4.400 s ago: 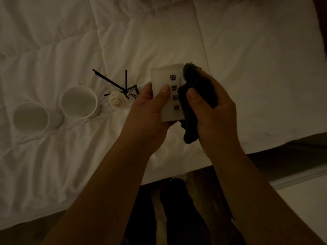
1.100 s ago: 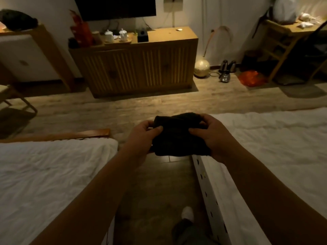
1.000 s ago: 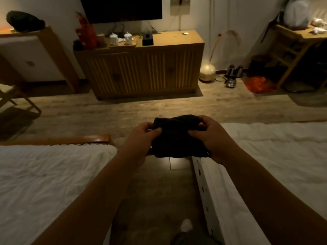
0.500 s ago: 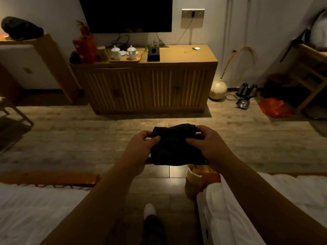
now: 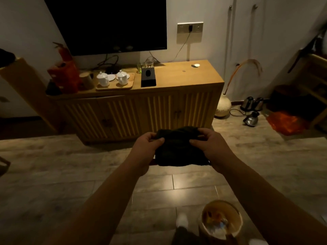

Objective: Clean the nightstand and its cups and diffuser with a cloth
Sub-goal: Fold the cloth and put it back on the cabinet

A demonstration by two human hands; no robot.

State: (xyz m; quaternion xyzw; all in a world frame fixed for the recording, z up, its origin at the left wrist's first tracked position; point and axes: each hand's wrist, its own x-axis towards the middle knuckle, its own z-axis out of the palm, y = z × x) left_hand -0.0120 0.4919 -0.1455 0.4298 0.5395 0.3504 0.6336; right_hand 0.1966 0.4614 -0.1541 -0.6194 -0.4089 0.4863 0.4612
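A dark cloth (image 5: pixel 178 147), folded into a thick pad, hangs in front of me at chest height. My left hand (image 5: pixel 147 147) pinches its upper left corner and my right hand (image 5: pixel 208 147) grips its upper right edge. Both arms reach forward over the wooden floor. The nightstand, the cups and the diffuser are out of view.
A wooden cabinet (image 5: pixel 185 84) stands against the far wall under a black TV (image 5: pixel 108 23). On it sit a tray with two white lidded cups (image 5: pixel 113 79) and a black tissue box (image 5: pixel 148 76). A round bin (image 5: pixel 221 221) stands by my foot. Kettles (image 5: pixel 252 110) lie on the floor at the right.
The view has turned from the bed with the cups and diffuser to the room. The beds have dropped out of view. Both hands keep hold of the cloth.
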